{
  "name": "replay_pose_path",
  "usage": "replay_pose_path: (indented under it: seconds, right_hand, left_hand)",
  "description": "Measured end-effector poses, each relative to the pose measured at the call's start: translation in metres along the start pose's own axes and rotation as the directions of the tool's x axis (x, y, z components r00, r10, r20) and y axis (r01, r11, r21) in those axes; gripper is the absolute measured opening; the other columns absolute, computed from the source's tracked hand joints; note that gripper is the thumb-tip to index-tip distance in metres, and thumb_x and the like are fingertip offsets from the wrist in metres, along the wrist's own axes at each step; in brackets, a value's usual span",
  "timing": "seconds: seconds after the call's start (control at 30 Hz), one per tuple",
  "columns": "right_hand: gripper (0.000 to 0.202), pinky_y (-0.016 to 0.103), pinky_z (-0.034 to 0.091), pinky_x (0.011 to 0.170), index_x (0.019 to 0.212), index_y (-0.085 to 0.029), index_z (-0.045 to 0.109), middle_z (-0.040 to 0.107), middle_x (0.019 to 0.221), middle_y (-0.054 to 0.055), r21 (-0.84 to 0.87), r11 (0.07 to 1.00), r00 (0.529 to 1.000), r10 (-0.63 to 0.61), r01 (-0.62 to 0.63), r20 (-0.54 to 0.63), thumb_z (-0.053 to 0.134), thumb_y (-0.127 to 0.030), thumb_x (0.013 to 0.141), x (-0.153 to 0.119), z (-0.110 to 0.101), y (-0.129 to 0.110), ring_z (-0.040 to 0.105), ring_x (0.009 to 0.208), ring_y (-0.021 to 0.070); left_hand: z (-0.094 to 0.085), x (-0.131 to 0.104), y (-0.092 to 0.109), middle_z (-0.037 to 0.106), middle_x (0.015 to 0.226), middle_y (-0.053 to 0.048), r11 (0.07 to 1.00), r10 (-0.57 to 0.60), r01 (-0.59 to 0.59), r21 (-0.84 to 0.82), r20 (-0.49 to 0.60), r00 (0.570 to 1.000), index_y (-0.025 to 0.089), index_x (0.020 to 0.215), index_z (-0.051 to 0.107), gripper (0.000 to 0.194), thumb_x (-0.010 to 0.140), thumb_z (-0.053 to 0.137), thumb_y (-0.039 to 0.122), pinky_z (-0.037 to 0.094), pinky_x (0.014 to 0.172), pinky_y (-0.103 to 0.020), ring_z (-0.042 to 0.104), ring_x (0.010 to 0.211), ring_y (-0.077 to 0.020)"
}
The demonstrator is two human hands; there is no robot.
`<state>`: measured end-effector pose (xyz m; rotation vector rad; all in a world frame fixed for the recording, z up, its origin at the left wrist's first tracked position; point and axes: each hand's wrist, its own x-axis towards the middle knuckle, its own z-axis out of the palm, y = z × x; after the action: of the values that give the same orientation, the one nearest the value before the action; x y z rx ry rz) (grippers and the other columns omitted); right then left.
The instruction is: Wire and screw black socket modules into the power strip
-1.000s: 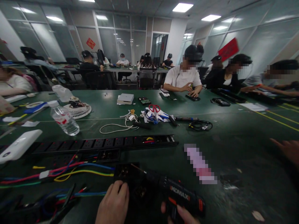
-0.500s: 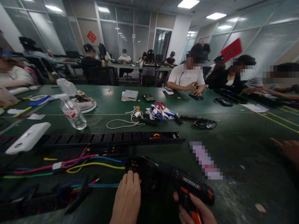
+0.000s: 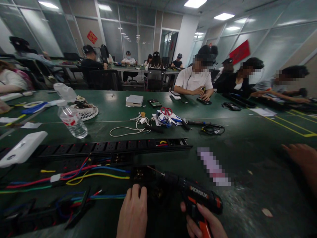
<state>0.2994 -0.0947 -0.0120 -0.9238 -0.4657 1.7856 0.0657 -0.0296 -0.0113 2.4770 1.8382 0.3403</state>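
Observation:
My right hand (image 3: 201,219) is wrapped round the grip of a black-and-orange cordless drill (image 3: 195,191). The drill's long thin bit points left, its tip over a black socket housing (image 3: 139,172) with brass contacts inside. My left hand (image 3: 133,210) has its fingers curled on the near edge of this housing; the fingertips are partly hidden. Yellow, blue and red wires (image 3: 99,175) run in from the left to the housing. Just right of my left hand, another dark part with brass contacts (image 3: 157,193) is hard to make out.
Behind lies a long black socket strip (image 3: 99,147). At the left are a white case (image 3: 23,148), a water bottle (image 3: 73,120) and more wired sockets (image 3: 29,218). Scissors (image 3: 166,111) and cables (image 3: 213,129) lie farther back. Another person's hand (image 3: 297,155) rests at the right.
The whole view has shifted slightly, so things appear a little farther left. My left hand has slid slightly toward me on the housing; the drill stays over it.

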Motion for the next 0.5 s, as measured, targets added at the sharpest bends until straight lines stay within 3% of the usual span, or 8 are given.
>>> replay_pose_path:
  seconds: [0.17,0.5]
  right_hand:
    - [0.054,0.024,0.038,0.052,0.098,-0.007,0.073,0.041,0.044,-0.005,0.008,1.0,1.0,0.009,-0.009,0.009,0.062,-0.059,0.087,0.001,-0.007,0.004,0.036,0.042,0.0085]
    - [0.054,0.026,0.04,0.055,0.101,-0.006,0.071,0.044,0.046,-0.004,-0.02,1.0,1.0,-0.004,0.004,-0.015,0.056,-0.057,0.09,-0.001,-0.006,0.005,0.039,0.044,0.0099]
  left_hand:
    - [-0.001,-0.003,0.003,0.058,0.104,-0.008,1.0,-0.011,0.01,-0.014,-0.028,1.0,0.015,0.097,0.068,0.03,0.084,0.049,-0.003,0.05,0.082,-0.037,0.056,0.091,-0.0234]
    - [-0.02,0.015,0.013,0.062,0.087,-0.006,0.995,-0.053,0.045,0.091,0.085,0.995,0.014,0.092,0.067,0.032,0.084,0.045,-0.007,0.052,0.073,-0.033,0.062,0.085,-0.0227]
